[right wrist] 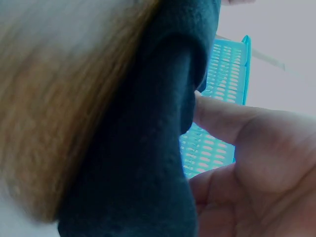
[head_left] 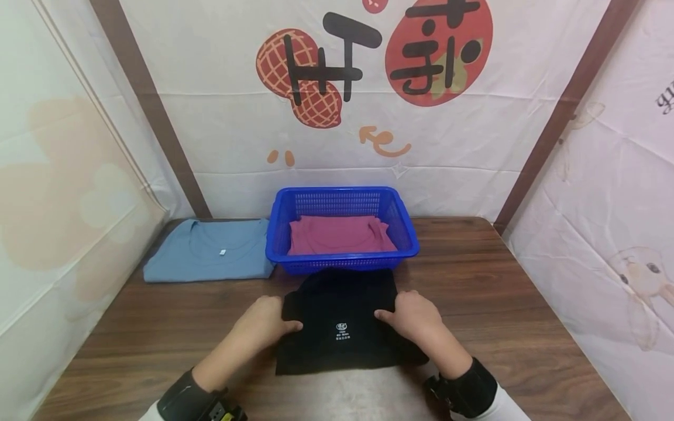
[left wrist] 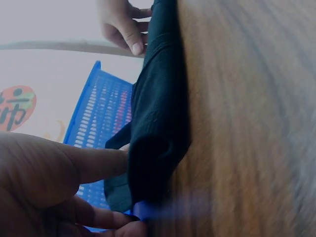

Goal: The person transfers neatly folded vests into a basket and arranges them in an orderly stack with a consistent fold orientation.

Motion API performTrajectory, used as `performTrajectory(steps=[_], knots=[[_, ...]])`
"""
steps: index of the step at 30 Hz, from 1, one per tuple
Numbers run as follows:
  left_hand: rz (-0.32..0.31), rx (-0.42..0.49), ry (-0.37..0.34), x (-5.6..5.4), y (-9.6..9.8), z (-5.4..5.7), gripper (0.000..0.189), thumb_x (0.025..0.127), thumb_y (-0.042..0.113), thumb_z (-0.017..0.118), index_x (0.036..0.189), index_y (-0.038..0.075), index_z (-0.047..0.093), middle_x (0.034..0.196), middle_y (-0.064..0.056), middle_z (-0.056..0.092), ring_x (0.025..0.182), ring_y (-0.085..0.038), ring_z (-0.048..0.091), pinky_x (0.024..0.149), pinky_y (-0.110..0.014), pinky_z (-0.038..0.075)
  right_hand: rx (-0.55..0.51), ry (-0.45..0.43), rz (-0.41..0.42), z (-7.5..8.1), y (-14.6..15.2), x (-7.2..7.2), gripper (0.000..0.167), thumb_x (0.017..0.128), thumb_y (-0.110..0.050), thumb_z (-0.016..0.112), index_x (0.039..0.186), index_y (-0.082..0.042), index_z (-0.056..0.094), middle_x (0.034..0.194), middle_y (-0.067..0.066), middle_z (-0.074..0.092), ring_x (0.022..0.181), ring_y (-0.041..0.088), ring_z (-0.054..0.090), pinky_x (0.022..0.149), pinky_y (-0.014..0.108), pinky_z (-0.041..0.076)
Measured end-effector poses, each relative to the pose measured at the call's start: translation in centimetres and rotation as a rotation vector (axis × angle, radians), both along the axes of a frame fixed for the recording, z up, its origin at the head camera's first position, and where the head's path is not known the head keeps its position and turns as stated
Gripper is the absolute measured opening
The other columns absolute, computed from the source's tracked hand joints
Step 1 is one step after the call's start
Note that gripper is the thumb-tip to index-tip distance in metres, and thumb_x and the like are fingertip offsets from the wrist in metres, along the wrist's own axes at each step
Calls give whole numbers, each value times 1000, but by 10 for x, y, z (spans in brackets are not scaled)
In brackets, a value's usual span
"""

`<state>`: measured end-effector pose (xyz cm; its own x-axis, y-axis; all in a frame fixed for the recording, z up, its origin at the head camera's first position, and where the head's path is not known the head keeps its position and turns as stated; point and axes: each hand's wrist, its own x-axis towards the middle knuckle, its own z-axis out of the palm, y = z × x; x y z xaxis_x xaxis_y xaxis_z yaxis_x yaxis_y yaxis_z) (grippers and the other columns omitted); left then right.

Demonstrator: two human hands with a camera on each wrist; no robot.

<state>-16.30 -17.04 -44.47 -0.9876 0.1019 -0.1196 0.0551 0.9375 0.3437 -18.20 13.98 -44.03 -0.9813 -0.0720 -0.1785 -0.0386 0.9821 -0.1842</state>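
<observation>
A folded black T-shirt (head_left: pixel 337 298) with a small white print lies in front of the blue basket, its far edge right at the basket's front wall. My left hand (head_left: pixel 265 320) grips its left side, thumb on top and the other fingers at the edge. On the opposite side my right hand (head_left: pixel 417 316) holds the cloth in the same way, thumb over the top. In the left wrist view the black shirt (left wrist: pixel 160 98) shows as a thick folded layer. The right wrist view has its near edge (right wrist: pixel 143 138) hanging in a soft fold beside my thumb.
A blue plastic basket (head_left: pixel 342 257) stands at the back of the wooden table (head_left: pixel 489 304), holding a folded pink T-shirt (head_left: pixel 342 234). Left of it lies a folded light-blue T-shirt (head_left: pixel 210 260), its corner against the basket. Printed cloth walls (head_left: pixel 231 134) enclose the table's back and sides.
</observation>
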Motion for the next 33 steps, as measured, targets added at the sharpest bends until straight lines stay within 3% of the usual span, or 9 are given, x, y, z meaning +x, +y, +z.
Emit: performTrajectory(steps=[2, 9, 14, 18, 24, 27, 30, 33], knots=[[2, -5, -13, 0, 3, -1, 61, 80, 42, 87, 110, -7, 67, 105, -22, 72, 101, -36, 70, 86, -53, 57, 3, -9, 0, -1, 0, -1, 64, 86, -59, 75, 105, 2, 72, 102, 18, 71, 82, 28, 68, 71, 49, 57], [7, -5, -18, 4, 10, 5, 37, 81, 36, 86, 82, 6, 65, 77, -5, 65, 71, -20, 63, 66, -45, 54, -19, -21, 23, -1, -3, -4, 47, 84, -52, 81, 85, -6, 68, 81, 7, 67, 67, 19, 58, 65, 43, 53], [18, 33, -21, 2, 12, 4, 33, 80, 30, 87, 90, 3, 71, 93, -11, 74, 85, -26, 69, 77, -48, 57, -40, -28, 41, 0, -3, -4, 43, 85, -48, 82, 75, -11, 62, 71, 2, 59, 63, 19, 54, 61, 39, 48], [31, 86, -32, 0, 12, 0, 32, 78, 26, 89, 89, 2, 69, 92, -11, 72, 81, -22, 64, 79, -46, 56, -55, -38, 55, -2, -3, -5, 42, 84, -45, 82, 73, -11, 60, 71, 2, 59, 63, 19, 54, 60, 39, 47], [73, 197, -80, -3, 10, -3, 34, 78, 21, 87, 90, -2, 65, 80, -9, 62, 67, -21, 58, 64, -39, 52, -95, -32, 89, -6, 1, -7, 41, 83, -43, 83, 72, -13, 59, 70, 1, 56, 63, 19, 52, 59, 37, 44], [96, 276, -130, -2, 8, -2, 27, 80, 16, 82, 80, 3, 59, 71, -5, 57, 55, -19, 56, 51, -33, 47, -143, -24, 111, -7, 3, -8, 39, 82, -41, 85, 75, -12, 59, 69, 0, 52, 62, 18, 48, 57, 35, 40], [96, 363, -166, -2, 8, -1, 35, 80, 11, 77, 69, 12, 44, 62, 0, 45, 47, -16, 49, 45, -28, 39, -214, -41, 127, -8, 5, -9, 38, 82, -38, 85, 76, -12, 57, 68, -2, 46, 61, 16, 44, 56, 33, 35], [81, 421, -186, -2, 7, -1, 35, 81, 10, 75, 72, 12, 41, 65, -1, 42, 48, -16, 46, 44, -28, 37, -300, -74, 138, -9, 8, -11, 38, 84, -34, 84, 75, -11, 56, 68, -3, 41, 60, 15, 42, 55, 31, 33]])
